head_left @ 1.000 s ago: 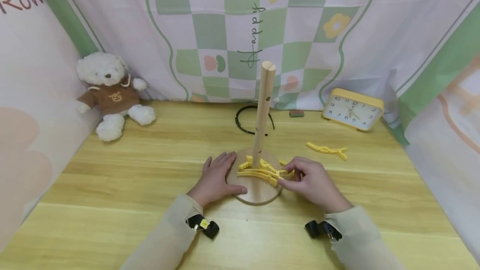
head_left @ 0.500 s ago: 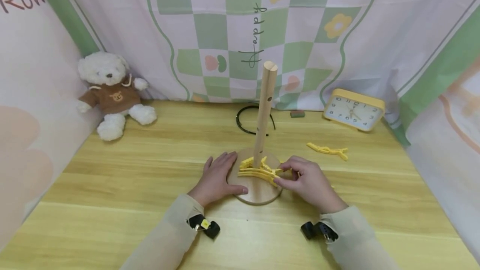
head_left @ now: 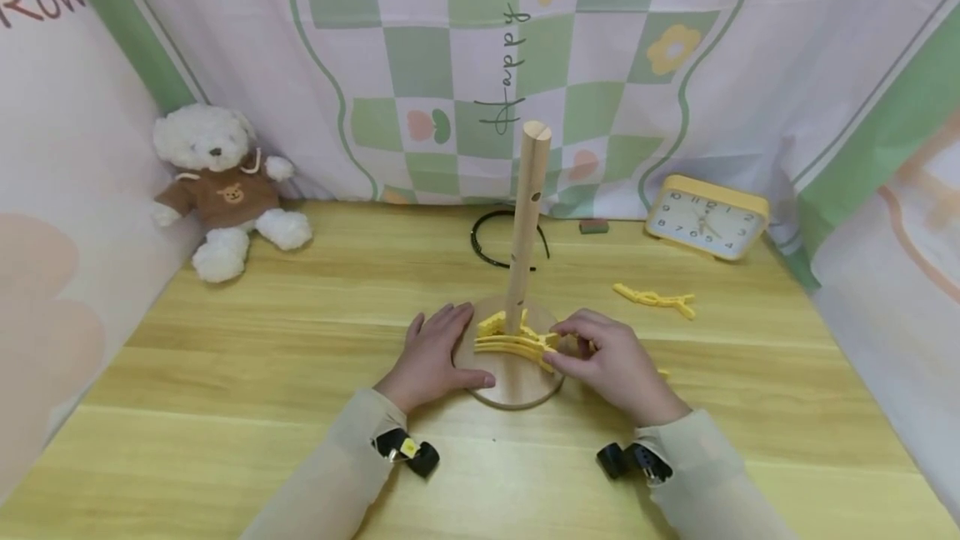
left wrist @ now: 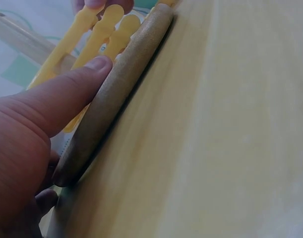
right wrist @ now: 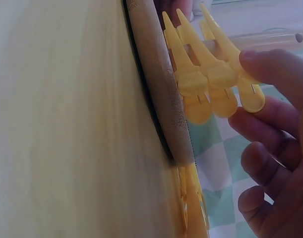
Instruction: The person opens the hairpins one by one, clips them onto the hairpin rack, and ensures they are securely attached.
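My left hand [head_left: 431, 361] rests at the left rim of a round wooden base [head_left: 513, 390]; its thumb lies on top, its fingers along the edge. A wooden post [head_left: 528, 223] rises from that base. Several yellow alligator hair clips [head_left: 498, 346] stand on the base around the post's foot. In front, a few are lined up side by side, as the left wrist view also shows. My right hand [head_left: 611, 365] pinches the end of one yellow hair clip [right wrist: 253, 99] between thumb and forefinger, alongside two others [right wrist: 223, 101]. The post partly hides the clips behind it.
Another yellow clip [head_left: 654, 298] lies on the table to the right. A bit of yellow [head_left: 663, 373] shows beside my right hand. Behind the post are a black headband [head_left: 480, 250], a small green-and-red block [head_left: 593, 227] and a yellow clock [head_left: 707, 219]. A teddy bear [head_left: 225, 194] sits at the left.
My right hand has moved slightly left, bringing the pinched clip closer to the other front clips. Yellow has come into view beside that hand. My left hand has stayed in place.
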Motion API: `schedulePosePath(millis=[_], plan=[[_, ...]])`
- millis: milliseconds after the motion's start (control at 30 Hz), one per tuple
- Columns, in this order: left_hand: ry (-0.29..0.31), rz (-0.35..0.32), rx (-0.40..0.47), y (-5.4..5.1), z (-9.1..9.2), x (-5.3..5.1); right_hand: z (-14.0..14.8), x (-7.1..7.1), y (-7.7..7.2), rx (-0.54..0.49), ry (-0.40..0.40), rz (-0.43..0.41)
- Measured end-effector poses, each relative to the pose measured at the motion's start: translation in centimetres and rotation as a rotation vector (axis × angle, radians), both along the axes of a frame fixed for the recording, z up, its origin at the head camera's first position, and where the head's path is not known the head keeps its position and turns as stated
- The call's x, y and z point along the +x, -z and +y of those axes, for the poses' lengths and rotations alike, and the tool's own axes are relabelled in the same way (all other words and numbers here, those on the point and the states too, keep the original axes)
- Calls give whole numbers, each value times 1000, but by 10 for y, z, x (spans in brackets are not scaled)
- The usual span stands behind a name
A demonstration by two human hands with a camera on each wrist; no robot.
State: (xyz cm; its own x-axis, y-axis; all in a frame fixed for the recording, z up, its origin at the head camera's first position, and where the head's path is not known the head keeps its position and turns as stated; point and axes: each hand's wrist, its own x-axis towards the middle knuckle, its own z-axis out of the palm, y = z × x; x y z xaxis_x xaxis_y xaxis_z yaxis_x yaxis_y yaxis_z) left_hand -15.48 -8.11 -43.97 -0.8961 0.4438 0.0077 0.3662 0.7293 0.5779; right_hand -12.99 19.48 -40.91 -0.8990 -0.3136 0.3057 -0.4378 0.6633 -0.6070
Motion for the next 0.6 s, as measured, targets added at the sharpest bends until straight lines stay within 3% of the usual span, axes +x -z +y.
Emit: schedulePosePath(millis=[300, 600], plan=[[-6, -11, 3, -1, -2, 0, 9, -2, 0, -18, -3, -30], [-7, -15, 3, -2, 0, 0, 55, -11, 5, 8, 155, 100]])
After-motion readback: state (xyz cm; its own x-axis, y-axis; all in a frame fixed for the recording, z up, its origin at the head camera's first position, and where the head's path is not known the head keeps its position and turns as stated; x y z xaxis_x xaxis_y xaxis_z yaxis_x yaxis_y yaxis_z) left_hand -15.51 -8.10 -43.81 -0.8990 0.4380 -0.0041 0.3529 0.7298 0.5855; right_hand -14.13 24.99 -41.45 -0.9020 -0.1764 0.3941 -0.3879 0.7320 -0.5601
